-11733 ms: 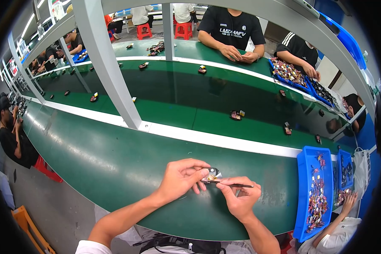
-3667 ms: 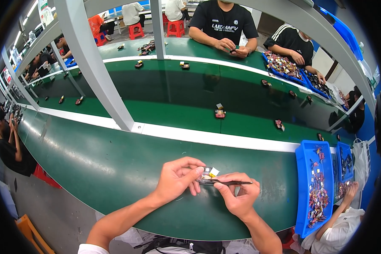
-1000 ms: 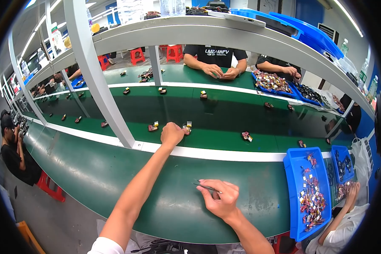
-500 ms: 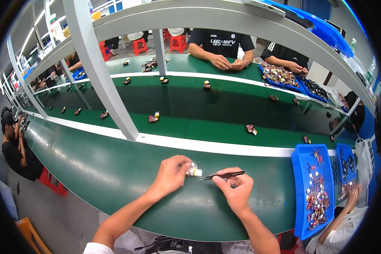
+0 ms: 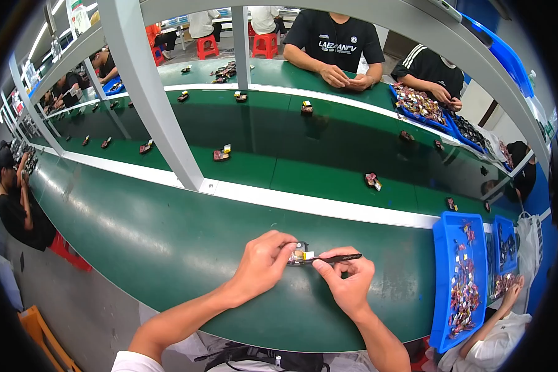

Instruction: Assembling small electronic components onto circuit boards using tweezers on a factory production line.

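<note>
Over the green bench, my left hand [image 5: 261, 261] pinches a small electronic part [image 5: 300, 254] between thumb and fingers. The part has a dark edge, a shiny body and a white and yellow tab; its finer detail is too small to make out. My right hand [image 5: 348, 279] is closed on black tweezers [image 5: 340, 258], held nearly level. Their tips reach left to the lower side of the part, close to my left thumb. Whether the tips grip anything cannot be made out.
Right of my hands stands a blue tray [image 5: 441, 285] of small wired parts. Ahead, a green conveyor [image 5: 254, 152] carries several spaced-out parts behind a white rail [image 5: 304, 208]. A grey post [image 5: 146, 93] rises ahead to the left. Co-workers sit across the belt and at both sides.
The tweezers have shifted left, so their tips now overlap the part instead of lying just beside it. The part shows more of its dark edge. The whole view has tilted slightly.
</note>
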A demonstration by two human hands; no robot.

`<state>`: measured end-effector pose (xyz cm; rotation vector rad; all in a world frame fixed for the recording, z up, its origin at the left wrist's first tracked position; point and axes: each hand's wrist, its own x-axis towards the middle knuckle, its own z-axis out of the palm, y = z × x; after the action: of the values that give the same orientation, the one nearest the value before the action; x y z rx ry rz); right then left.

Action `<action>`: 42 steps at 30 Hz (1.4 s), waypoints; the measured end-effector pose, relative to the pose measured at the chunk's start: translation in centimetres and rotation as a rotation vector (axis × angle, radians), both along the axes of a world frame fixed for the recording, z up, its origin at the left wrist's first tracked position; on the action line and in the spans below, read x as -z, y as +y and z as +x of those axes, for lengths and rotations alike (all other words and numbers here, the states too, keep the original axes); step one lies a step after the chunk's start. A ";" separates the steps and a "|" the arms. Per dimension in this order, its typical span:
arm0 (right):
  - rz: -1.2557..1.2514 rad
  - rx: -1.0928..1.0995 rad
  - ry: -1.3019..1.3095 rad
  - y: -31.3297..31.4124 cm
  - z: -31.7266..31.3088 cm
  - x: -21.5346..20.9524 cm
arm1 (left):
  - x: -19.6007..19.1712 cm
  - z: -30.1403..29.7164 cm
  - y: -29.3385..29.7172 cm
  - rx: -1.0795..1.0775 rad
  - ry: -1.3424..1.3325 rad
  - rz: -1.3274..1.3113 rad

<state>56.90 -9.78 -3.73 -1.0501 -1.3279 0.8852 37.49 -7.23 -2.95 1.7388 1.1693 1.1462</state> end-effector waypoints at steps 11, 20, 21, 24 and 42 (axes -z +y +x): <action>-0.026 -0.010 -0.041 0.0 0.2 -0.2 | 0.5 0.4 -0.4 0.014 0.023 0.043; -0.375 -0.117 0.366 0.0 1.0 -1.7 | -1.3 1.1 -1.2 0.068 -0.137 -0.125; -0.390 -0.123 0.364 0.0 1.0 -1.7 | -1.3 1.1 -1.2 0.074 -0.165 -0.155; -0.376 -0.128 0.356 0.0 0.7 -1.8 | -1.3 0.9 -1.2 0.077 -0.175 -0.159; -0.054 -0.095 0.165 -0.2 1.1 -0.6 | -0.6 0.5 -0.2 0.215 -0.459 -0.528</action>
<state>57.99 -9.98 -3.18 -0.9404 -1.2288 1.0615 38.01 -7.40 -2.35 1.0942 0.8720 0.9308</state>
